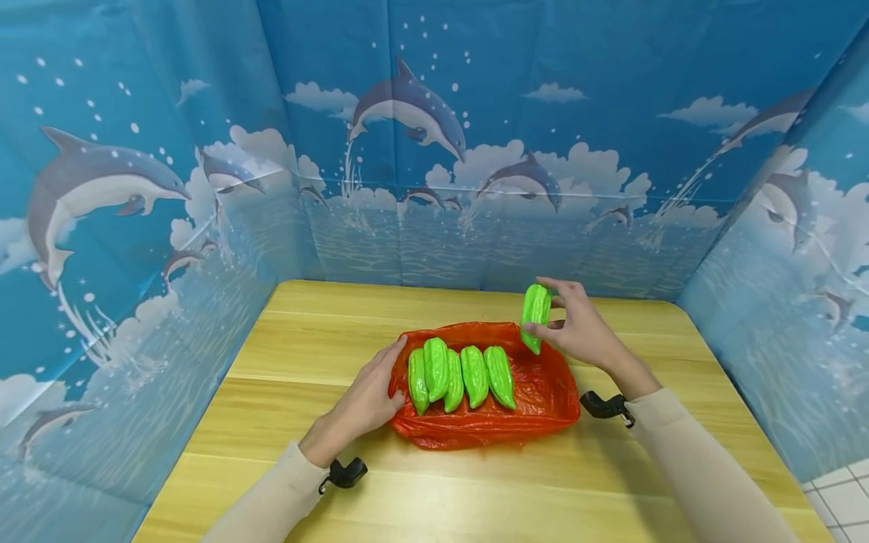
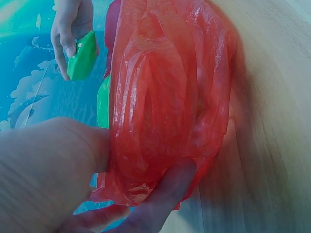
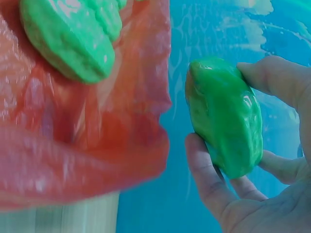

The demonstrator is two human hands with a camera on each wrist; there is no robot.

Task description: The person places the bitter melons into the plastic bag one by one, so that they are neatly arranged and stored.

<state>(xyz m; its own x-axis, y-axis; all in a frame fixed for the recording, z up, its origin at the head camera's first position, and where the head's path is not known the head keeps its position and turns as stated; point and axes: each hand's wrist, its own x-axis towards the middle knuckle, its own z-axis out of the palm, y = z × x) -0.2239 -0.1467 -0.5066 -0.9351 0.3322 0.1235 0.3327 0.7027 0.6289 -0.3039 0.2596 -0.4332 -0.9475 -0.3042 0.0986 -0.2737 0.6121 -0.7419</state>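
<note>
My right hand (image 1: 585, 329) holds a bright green, ribbed bitter melon (image 1: 535, 313) above the back right edge of a red plastic bag (image 1: 543, 403). In the right wrist view, thumb and fingers grip this bitter melon (image 3: 226, 116) from both sides, beside the bag's wall (image 3: 146, 111). The bag lies spread open like a shallow tray, with several more bitter melons (image 1: 474, 375) side by side in its left and middle part. My left hand (image 1: 363, 396) grips the bag's left end; in the left wrist view its fingers (image 2: 167, 194) lie against the crinkled red plastic (image 2: 155, 97).
The bag rests on a light wooden table (image 1: 285, 354). Blue curtains (image 1: 434, 241) printed with dolphins stand along the table's back and both sides. A black wrist-camera mount (image 1: 348, 473) hangs below the left wrist, another (image 1: 600, 405) below the right. White floor tiles (image 1: 842, 498) show at the lower right.
</note>
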